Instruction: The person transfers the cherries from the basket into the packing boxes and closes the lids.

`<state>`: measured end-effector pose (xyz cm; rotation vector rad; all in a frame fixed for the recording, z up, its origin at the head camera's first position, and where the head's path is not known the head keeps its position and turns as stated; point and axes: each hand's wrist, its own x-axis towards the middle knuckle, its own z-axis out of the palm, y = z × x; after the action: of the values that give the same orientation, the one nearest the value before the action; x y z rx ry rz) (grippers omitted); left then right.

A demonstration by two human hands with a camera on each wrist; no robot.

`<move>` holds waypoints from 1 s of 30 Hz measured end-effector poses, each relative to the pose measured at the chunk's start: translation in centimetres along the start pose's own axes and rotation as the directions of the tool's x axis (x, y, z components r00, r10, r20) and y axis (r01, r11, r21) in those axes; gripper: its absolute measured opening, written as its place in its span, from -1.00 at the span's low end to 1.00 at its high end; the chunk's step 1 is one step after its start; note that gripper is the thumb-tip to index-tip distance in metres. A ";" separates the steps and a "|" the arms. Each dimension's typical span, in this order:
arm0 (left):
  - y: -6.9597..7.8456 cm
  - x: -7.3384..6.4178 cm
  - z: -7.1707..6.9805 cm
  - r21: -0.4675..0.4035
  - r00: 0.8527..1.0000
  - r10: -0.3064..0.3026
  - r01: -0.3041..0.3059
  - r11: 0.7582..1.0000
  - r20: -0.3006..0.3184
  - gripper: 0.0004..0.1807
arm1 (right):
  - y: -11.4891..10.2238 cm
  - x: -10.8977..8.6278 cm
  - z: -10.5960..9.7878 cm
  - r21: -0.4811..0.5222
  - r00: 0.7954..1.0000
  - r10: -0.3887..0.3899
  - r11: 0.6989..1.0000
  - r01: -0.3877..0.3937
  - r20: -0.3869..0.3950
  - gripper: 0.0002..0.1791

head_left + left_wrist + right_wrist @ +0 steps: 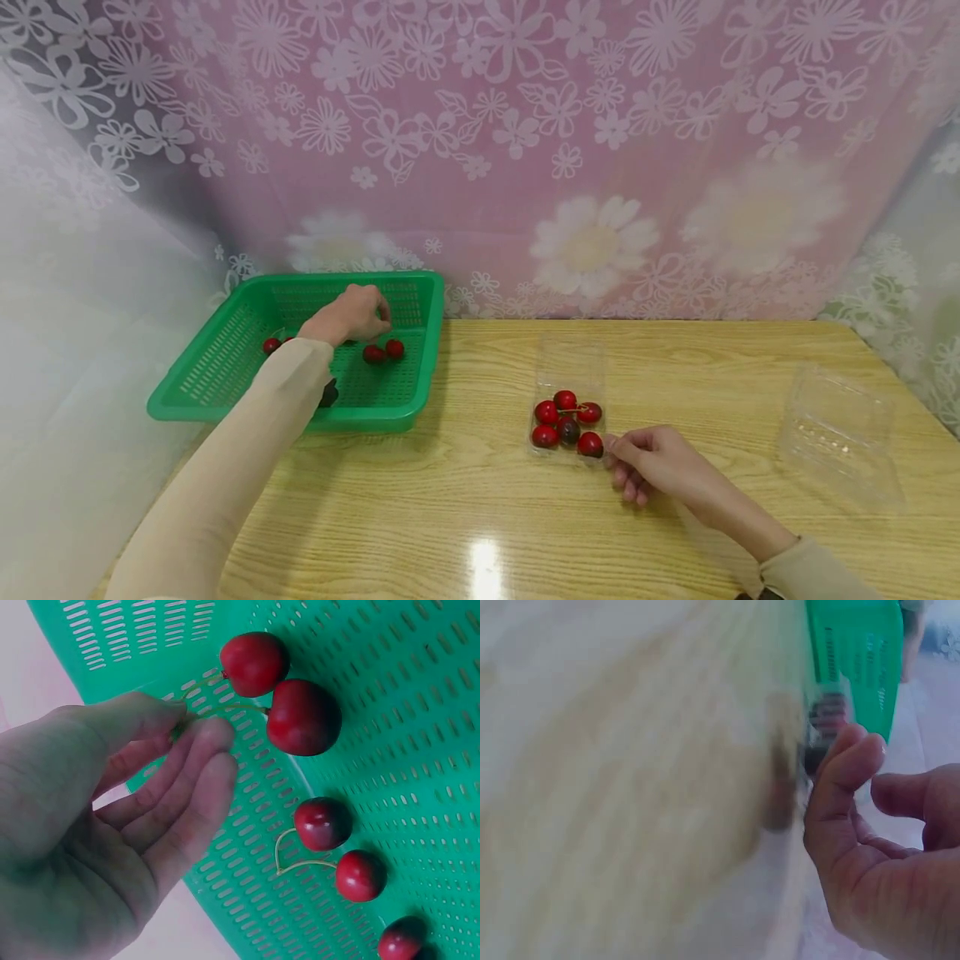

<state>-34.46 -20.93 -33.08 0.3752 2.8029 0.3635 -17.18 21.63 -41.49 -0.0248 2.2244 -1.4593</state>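
Observation:
My left hand (352, 315) reaches into a green plastic basket (428, 367). In the left wrist view its thumb and index finger pinch the joined stems of a pair of cherries (304, 718), dark red and glossy. Other cherries (322, 823) lie lower in the basket, two of them linked by a stem. A small clear plastic box (570, 367) with its lid raised holds several cherries (545, 436). My right hand (660, 467) is at the box's near right corner, fingers loosely bent. The right wrist view shows a gap between thumb and index fingertip.
A second clear plastic container (840, 433) stands at the right on the wood-grain table (420, 517). Behind the table hangs a pink flowered cloth (480, 167). White cloth (75, 333) borders the left side.

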 end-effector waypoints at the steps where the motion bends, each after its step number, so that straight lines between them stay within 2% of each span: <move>1: 0.0 -0.1 0.0 0.006 1.000 -0.004 0.003 1.000 0.005 -0.70 | 0.0 -0.1 -0.4 -0.015 1.000 0.010 1.000 -0.010 -0.013 -0.45; 5: 0.0 -0.3 -0.2 0.048 1.000 -0.020 0.021 0.999 -0.012 -0.66 | -0.1 -0.5 -2.3 -0.081 0.996 0.035 0.996 -0.042 -0.086 -0.35; 8: 0.1 -0.4 -0.5 0.096 0.997 -0.028 0.034 0.995 -0.067 -0.64 | -0.1 -0.2 -3.9 -0.117 0.990 0.015 0.993 -0.032 -0.141 -0.39; 10: 0.6 -0.7 -0.9 0.121 0.991 -0.003 0.019 0.992 -0.134 -0.66 | -0.2 0.4 -4.7 -0.106 0.987 -0.005 0.994 -0.012 -0.158 -0.44; 13: 2.6 -1.7 -1.3 0.098 0.966 0.069 -0.045 0.994 -0.249 -0.69 | -0.5 1.7 -5.3 -0.050 0.984 -0.018 0.999 0.010 -0.175 -0.48; 15: 4.8 -2.8 -1.4 0.076 0.940 0.134 -0.116 0.990 -0.315 -0.70 | -0.8 2.7 -5.4 0.003 0.983 -0.018 1.000 0.019 -0.181 -0.48; 17: 7.3 -4.0 -1.3 0.073 0.916 0.198 -0.184 0.980 -0.350 -0.71 | -1.1 3.9 -5.3 0.054 0.983 -0.016 0.998 0.026 -0.185 -0.46; 18: 8.5 -4.6 -1.2 0.078 0.908 0.228 -0.214 0.974 -0.351 -0.71 | -1.2 4.4 -5.3 0.077 0.983 -0.015 0.997 0.030 -0.185 -0.45; 20: 10.6 -5.7 -0.9 0.108 0.893 0.293 -0.272 0.956 -0.341 -0.73 | -1.5 5.4 -5.2 0.129 0.983 -0.014 0.991 0.039 -0.182 -0.42; 23: 13.1 -7.2 0.1 0.102 0.890 0.357 -0.342 0.934 -0.284 -0.75 | -1.8 6.5 -5.2 0.204 0.987 -0.015 0.978 0.048 -0.161 -0.39; 26: 14.9 -8.6 2.0 0.016 0.905 0.383 -0.387 0.922 -0.184 -0.77 | -2.2 7.3 -5.0 0.258 0.990 -0.016 0.965 0.051 -0.139 -0.37; 30: 16.2 -10.0 5.7 -0.152 0.933 0.360 -0.359 0.921 -0.023 -0.75 | -2.6 8.2 -4.9 0.284 0.992 0.000 0.958 0.035 -0.124 -0.36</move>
<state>-19.89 -7.55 -31.30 0.8570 2.6692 0.6520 -27.03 22.49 -40.77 0.1434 2.0879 -1.8229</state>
